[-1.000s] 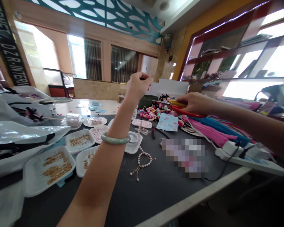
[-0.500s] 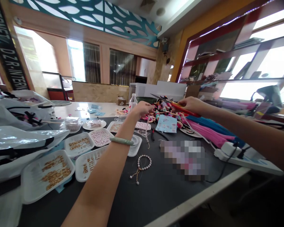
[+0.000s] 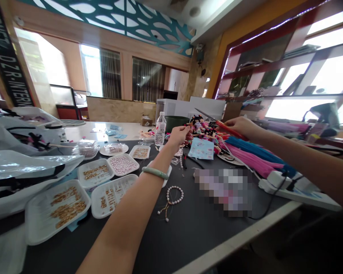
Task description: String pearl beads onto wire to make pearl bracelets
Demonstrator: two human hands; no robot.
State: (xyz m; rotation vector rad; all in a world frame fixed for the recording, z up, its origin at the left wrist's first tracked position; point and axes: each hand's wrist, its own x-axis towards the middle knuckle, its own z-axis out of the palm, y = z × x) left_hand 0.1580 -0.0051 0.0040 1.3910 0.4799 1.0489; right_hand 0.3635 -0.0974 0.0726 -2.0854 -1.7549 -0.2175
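Where the work is spread: a dark table [image 3: 194, 236]; on it one bracelet [image 3: 182, 195] rests as a joined loop with two trailing ends, and looks finished. A strand [image 3: 181, 158] in hand hangs straight, unlooped; beside the bracelet it seems only part made, its joining undone.
Left arm [image 3: 131, 213]: stretched forward from the bottom edge, a bangle [image 3: 155, 172] round it; the left hand [image 3: 178, 137] is raised above the far part of the table, fingertips pinched together, seemingly on the strand's upper end.
Right arm [image 3: 297, 156]: reaching in from the right edge, level with the left hand and apart from it; the right hand [image 3: 241, 126] is closed on the scissors.
Dolls: a bright heap [image 3: 202, 131] just beyond the hands.
Gold tray [image 3: 38, 217]: at near left, gold pieces in it.
Scissors [image 3: 223, 126]: red-handled, pointing up and leftward, clear of the strand.
Strand: below the left fingertips; whether its lower end touches the table, I cannot tell.
Beads [image 3: 122, 164]: pale pink, in a white tray left of the left arm.
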